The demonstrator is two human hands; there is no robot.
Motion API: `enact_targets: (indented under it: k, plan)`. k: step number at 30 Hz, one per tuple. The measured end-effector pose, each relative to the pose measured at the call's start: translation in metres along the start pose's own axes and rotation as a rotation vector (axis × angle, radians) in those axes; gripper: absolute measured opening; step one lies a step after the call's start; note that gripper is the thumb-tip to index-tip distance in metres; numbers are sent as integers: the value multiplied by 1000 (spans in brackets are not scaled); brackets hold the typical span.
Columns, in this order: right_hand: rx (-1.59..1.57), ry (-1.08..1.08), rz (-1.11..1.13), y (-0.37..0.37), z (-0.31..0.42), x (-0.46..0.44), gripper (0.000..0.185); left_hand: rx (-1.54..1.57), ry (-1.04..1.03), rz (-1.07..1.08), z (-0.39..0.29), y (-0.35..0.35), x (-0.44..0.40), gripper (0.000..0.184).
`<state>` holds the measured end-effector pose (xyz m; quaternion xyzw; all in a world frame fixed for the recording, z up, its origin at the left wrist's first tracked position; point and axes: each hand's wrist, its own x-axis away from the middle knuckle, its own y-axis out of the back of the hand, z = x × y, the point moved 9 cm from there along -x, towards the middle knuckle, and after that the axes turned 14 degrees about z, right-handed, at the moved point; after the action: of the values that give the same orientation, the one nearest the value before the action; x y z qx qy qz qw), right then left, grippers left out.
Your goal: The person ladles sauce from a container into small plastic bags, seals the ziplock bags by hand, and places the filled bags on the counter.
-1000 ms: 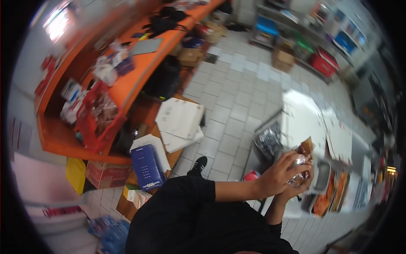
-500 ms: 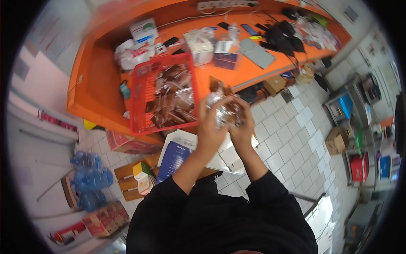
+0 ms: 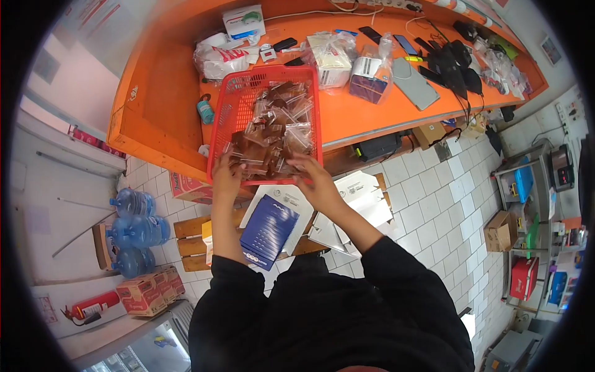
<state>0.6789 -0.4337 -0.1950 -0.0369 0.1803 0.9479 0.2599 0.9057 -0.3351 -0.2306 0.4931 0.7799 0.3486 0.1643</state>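
A red plastic basket (image 3: 217,133) stands on the orange counter, holding many small clear zip bags of brown contents (image 3: 263,133). My left hand (image 3: 227,172) is at the basket's near left corner, fingers apart and touching or just above the bags there. At the near right part of the rim, my right hand (image 3: 315,180) has its fingers spread beside the bags. Neither hand has a bag in its grasp. Below the basket, a blue box (image 3: 269,229) and white folded cartons (image 3: 356,201) lie on a wooden slatted bench (image 3: 189,239).
Behind the basket on the orange counter (image 3: 347,121) are a wrapped white pack (image 3: 330,59), a bagged purple box (image 3: 369,84), a grey tablet-like slab (image 3: 415,84) and a black bag (image 3: 449,65). Blue water jugs (image 3: 139,229) stand on the left, metal shelves (image 3: 527,186) on the right.
Both hands have moved left, from beside the basket to its near rim. The clear and brown bags they held are let go, and the fingers have parted. The view has shifted as well.
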Motion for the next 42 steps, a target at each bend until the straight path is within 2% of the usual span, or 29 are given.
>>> enact_targets:
  k: [2, 3, 5, 6, 9, 13, 14, 16, 17, 18, 19, 21, 23, 25, 26, 27, 28, 30, 31, 32, 34, 35, 37, 38, 40, 41, 42]
  plan:
    - [77, -103, -32, 17, 13, 45, 35, -107, -29, -183, -21, 15, 23, 43]
    - [80, -109, -66, 26, 21, 70, 35, -112, -57, -163, -34, 8, 31, 43]
    - [-46, -177, -234, 50, 30, 127, 31, -164, -170, -383, -76, -1, 59, 32]
    - [-57, -202, -353, 65, 45, 157, 27, -154, -231, -337, -97, -21, 69, 32]
    - [55, -238, -678, 104, 105, 265, 24, -14, -522, -91, -167, -100, 105, 14]
    - [571, -327, -1184, 109, 233, 455, 16, 56, -894, 352, -256, -216, 179, 7]
    - [692, -366, -1320, 93, 268, 505, 14, 46, -1003, 420, -273, -239, 199, 6]
    - [746, -434, -1765, 36, 334, 612, 13, 27, -1172, 526, -306, -267, 240, 6]
    - [819, -401, -1995, 0, 371, 649, 16, 9, -1232, 569, -323, -273, 259, 7]
    - [956, -458, -2122, -41, 398, 690, 19, -4, -1265, 636, -338, -277, 278, 10]
    - [1031, -386, -2272, -87, 412, 740, 16, 0, -1280, 680, -346, -288, 299, 11]
    - [1101, -399, -2592, -186, 429, 800, 15, 28, -1330, 748, -359, -302, 335, 15]
    - [1151, -541, -2697, -292, 410, 868, 16, 35, -1365, 825, -367, -316, 375, 16]
    - [664, -1062, -2790, -367, 356, 915, 17, 27, -1385, 921, -369, -325, 419, 15]
    - [444, -1204, -2701, -385, 319, 930, 16, 31, -1397, 929, -372, -326, 438, 15]
    - [318, -1244, -2523, -391, 280, 943, 14, 63, -1420, 978, -373, -326, 461, 14]
    - [335, -1307, -2388, -385, 248, 948, 22, 90, -1442, 1026, -374, -325, 482, 13]
    - [290, -1477, -2304, -364, 209, 954, 73, 77, -1471, 1063, -374, -324, 513, 12]
    - [492, -1514, -2214, -347, 198, 956, 89, 57, -1488, 1120, -373, -325, 528, 12]
    - [482, -1507, -2217, -333, 187, 949, 89, 36, -1506, 1176, -370, -324, 540, 12]
    - [650, -1989, -2099, -310, 187, 931, 79, -6, -1522, 1192, -367, -321, 551, 12]
    - [654, -1976, -2106, -310, 181, 934, 79, -45, -1520, 1218, -365, -320, 554, 13]
    - [672, -1965, -2072, -307, 165, 937, 57, -82, -1515, 1236, -359, -320, 552, 13]
    - [675, -1964, -2070, -307, 171, 935, 57, -90, -1485, 1244, -353, -323, 545, 13]
    - [363, -1704, -2278, -323, 178, 938, 35, -96, -1450, 1257, -342, -325, 533, 14]
    - [371, -1705, -2272, -331, 180, 940, 35, -96, -1421, 1282, -337, -327, 528, 14]
    - [307, -1581, -2424, -351, 184, 948, 29, -93, -1390, 1305, -334, -329, 524, 14]
